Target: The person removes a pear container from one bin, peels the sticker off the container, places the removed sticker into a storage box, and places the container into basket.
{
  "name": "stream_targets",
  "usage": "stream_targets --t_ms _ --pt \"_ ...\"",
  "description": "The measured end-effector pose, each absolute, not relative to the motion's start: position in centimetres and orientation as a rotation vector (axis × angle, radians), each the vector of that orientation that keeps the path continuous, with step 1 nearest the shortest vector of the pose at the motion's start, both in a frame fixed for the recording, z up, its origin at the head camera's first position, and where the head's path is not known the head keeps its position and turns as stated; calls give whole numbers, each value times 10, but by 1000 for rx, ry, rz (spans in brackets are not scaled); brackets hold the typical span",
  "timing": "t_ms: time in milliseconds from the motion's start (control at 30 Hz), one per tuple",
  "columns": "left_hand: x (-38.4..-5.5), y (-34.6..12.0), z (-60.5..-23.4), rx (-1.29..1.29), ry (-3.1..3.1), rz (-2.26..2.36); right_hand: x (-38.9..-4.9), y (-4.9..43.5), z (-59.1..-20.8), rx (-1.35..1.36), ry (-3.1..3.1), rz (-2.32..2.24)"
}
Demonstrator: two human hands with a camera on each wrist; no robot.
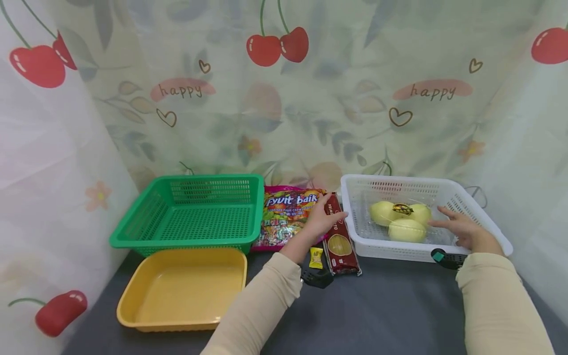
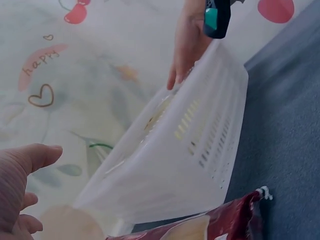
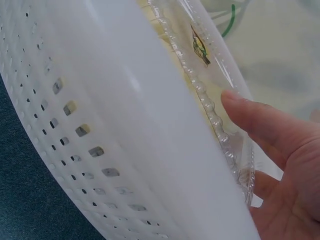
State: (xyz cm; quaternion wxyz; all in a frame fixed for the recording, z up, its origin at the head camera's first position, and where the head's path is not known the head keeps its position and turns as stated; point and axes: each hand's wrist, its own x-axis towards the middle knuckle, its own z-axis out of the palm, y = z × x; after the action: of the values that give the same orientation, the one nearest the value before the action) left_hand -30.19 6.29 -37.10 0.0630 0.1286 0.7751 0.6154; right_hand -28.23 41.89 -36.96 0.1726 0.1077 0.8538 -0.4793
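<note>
Three pale yellow-green round fruits (image 1: pixel 407 230) sit in a clear plastic box (image 3: pixel 216 120) with a dark label, inside the white basket (image 1: pixel 395 250). At the right end of that box is my right hand (image 1: pixel 470 234), its fingers extended toward the fruits. In the right wrist view, a fingertip of the right hand (image 3: pixel 290 155) overlaps the box's clear lid. My left hand (image 1: pixel 318 221) hovers over a dark red pasta packet (image 1: pixel 340 246), with fingers spread near the basket's left rim. Nothing is held in the left hand (image 2: pixel 22 185).
A green basket (image 1: pixel 253 217) stands at the back left, with a yellow tray (image 1: pixel 182 323) in front. Between the baskets lie a colourful candy bag (image 1: pixel 277 222) and a small yellow wrapped candy (image 1: pixel 316 258). A printed curtain (image 1: pixel 284 113) hangs behind the dark tabletop (image 1: pixel 377 305).
</note>
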Motion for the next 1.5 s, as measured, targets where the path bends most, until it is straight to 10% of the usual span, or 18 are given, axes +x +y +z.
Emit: stream_targets --t_ms 1500 --pt "-284 121 -405 411 2209 1964 -291 421 -376 336 2303 -1488"
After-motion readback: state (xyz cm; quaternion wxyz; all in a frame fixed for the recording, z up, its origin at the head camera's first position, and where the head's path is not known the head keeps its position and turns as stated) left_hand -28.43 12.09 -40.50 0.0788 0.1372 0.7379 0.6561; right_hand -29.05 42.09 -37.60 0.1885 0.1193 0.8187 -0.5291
